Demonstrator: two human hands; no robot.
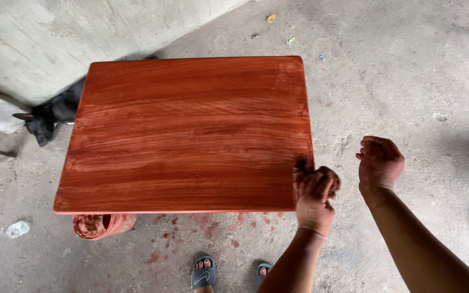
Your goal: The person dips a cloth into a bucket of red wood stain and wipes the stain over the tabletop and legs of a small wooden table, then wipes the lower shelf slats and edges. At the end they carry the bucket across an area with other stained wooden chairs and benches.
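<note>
The left hand [315,198] has its fingers [306,179] closed around a dark, stain-soaked rag [302,164], pressed against the right edge of the red-brown desk [185,135], near its close corner. The rag shows just above the knuckles, touching the wet wood. The right hand [380,163] hovers just beside it, off the desk, fingers curled loosely and holding nothing. Below the desk's near left corner sits a stained red pot [103,224]. A black dog [55,114] lies beyond the far left edge, well apart from both hands.
</note>
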